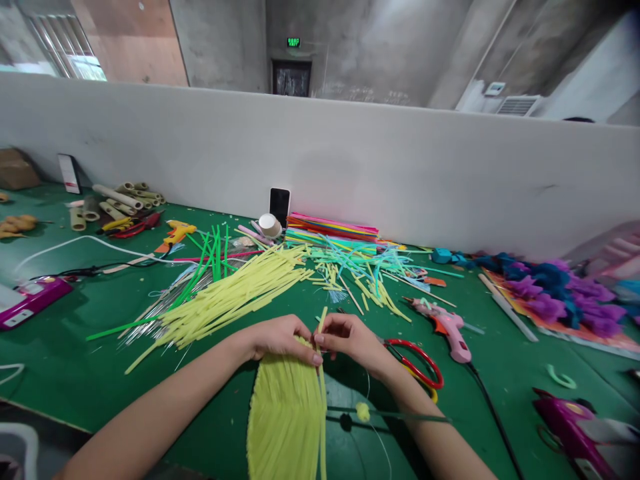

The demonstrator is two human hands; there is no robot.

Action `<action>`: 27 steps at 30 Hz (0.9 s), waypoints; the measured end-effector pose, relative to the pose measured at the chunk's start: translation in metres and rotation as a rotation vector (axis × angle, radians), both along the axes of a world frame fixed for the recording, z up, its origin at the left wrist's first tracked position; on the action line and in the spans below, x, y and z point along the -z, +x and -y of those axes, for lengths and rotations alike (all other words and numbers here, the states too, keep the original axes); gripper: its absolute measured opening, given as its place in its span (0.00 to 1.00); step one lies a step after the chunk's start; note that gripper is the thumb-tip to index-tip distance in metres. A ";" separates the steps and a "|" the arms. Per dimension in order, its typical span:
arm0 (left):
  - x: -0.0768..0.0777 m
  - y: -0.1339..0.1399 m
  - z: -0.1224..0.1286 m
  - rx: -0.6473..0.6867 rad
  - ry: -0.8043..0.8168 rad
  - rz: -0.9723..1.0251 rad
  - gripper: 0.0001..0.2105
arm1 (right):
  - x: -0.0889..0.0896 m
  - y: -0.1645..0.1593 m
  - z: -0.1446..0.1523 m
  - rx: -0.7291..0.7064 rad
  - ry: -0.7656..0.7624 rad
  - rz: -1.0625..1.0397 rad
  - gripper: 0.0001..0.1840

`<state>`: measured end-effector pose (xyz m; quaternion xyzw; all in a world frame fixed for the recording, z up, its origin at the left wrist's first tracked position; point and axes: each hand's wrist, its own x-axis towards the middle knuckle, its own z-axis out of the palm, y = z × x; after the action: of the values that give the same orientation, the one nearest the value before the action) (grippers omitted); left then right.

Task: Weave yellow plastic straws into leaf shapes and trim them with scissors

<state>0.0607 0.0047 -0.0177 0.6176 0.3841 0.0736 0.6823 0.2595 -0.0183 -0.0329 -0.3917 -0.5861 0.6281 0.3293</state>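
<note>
My left hand (283,339) is closed on the top edge of a flat panel of yellow chenille stems (285,417) laid side by side, thumb across its upper right corner. My right hand (345,337) pinches a single yellow chenille stem (323,407) near its upper end. This stem runs down along the panel's right edge. Below my right wrist lies a thin dark green stick, with a small yellow fuzzy ball (363,412) beside it and a thin clear line nearby. Red-handled scissors (415,345) rest on the table, partly hidden behind my right wrist.
Ahead lies a heap of yellow chenille stems (235,290), with bundles of coloured stems (333,223) behind. A pink glue gun (453,328) is at right, a yellow glue gun (179,231) at left. Bamboo pieces (120,197), a phone (279,205) and purple-blue fuzzy pieces (550,303) line the partition (425,173).
</note>
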 end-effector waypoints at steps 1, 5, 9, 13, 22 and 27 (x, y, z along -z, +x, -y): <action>0.001 0.000 0.000 -0.013 0.001 -0.001 0.20 | 0.000 0.000 0.000 0.006 0.001 0.003 0.20; 0.005 0.000 0.000 -0.041 0.013 0.020 0.18 | 0.001 0.001 0.000 0.022 -0.012 0.010 0.20; 0.004 0.000 -0.001 -0.012 0.026 0.037 0.17 | 0.003 0.001 0.000 0.030 -0.051 0.030 0.21; 0.000 -0.006 -0.006 0.019 0.045 0.048 0.16 | 0.003 0.006 -0.002 0.060 -0.061 0.036 0.21; 0.000 -0.026 -0.021 -0.235 -0.065 0.169 0.17 | -0.015 0.032 -0.006 0.096 -0.039 -0.002 0.19; 0.009 -0.027 -0.028 -0.411 -0.050 0.203 0.18 | -0.024 0.072 -0.008 0.198 0.020 0.220 0.25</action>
<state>0.0336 0.0328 -0.0269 0.4987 0.4328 0.2631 0.7034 0.3312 -0.0106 -0.0094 -0.5107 -0.5833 0.5401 0.3274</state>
